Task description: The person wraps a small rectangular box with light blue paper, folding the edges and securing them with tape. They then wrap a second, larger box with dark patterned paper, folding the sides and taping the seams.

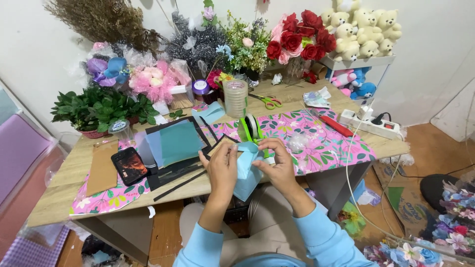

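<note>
Both my hands hold a folded piece of light blue paper [246,170] over the front edge of the wooden table [64,190]. My left hand [220,168] pinches its left side with thumb and fingers. My right hand [277,163] grips its upper right edge. Just behind the paper stands a green tape dispenser [251,128] with a roll in it. Left of my hands lie sheets of teal and pale blue paper [173,143] on black card.
A phone [129,165], a brown card [102,168] and a black strip [180,184] lie at the left. Scissors [267,102], a clear tape stack [236,98], a red cutter [335,125] and a power strip [371,124] sit further back. Flowers, green plants and plush bears line the wall.
</note>
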